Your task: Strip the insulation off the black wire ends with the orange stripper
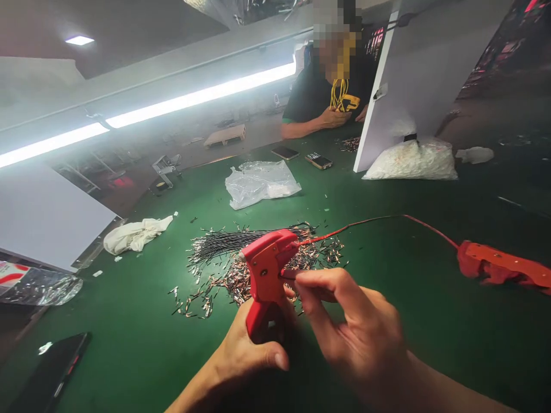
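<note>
My left hand (241, 344) is wrapped round the handle of a red wire stripper (264, 269), which stands upright in front of me. My right hand (357, 321) is pinched at the side of the tool's head, on what looks like a thin black wire (287, 278), mostly hidden by the fingers. Behind the stripper lies a bundle of black wires (228, 244) with bare ends. Short wire scraps (236, 281) with copper showing are heaped around it. A red cord (357, 222) runs from near the stripper's head to a second red tool (503, 264) at the right.
A clear plastic bag (260, 183) and two phones (318, 160) lie farther back on the green table (172, 355). A white cloth (135, 234) is at left, a dark phone (55, 367) near front left. A stuffed bag (413, 160) rests by a white panel (404, 74). Opposite sits a person (301, 103).
</note>
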A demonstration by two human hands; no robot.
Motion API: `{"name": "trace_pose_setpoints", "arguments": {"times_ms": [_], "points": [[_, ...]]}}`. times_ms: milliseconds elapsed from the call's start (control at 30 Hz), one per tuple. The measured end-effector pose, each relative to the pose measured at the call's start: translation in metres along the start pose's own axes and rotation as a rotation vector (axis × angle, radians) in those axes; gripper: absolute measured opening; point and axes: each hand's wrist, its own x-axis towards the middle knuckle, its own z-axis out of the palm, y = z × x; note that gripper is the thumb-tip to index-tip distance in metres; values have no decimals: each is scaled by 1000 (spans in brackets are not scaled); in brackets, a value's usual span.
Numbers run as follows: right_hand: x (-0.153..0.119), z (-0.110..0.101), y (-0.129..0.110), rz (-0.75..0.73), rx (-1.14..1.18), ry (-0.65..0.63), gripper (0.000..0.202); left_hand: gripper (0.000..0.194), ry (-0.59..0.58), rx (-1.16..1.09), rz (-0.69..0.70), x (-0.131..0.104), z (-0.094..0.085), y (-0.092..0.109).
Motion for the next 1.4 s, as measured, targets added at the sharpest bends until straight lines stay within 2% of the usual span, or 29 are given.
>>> {"name": "trace_pose_setpoints", "arguments": {"times_ms": [100,200,267,433,767,867,1033,1100,1267,1400], "points": [[2,2,0,48,37,28,11,58,-35,-23,3,-2,0,5],[3,4,-1,61,87,8,10,43,29,11,9,-1,3,8],[2,5,-1,61,116,-17,10,40,62,-2,17,0,6,7],[0,8,0,89,110,-2,6,43,38,-146,-1,5,14,2],[-2,13,-1,36,97,-2,5,43,157,-228,-20,5,21,-10],[-1,14,2,43,59,-6,5,45,138,-236,-2,5,20,-11],[3,11,1,29,56,-5,6,48,-6,-201,-43,3,17,-1],[3,10,1,34,53,-17,6,48,-13,-213,-45,3,16,0],[4,10,0,48,57,-34,6,48,40,-217,-30,6,16,-4],[4,11,-1,28,44,-11,8,48,130,-151,-28,5,16,-9]]}}
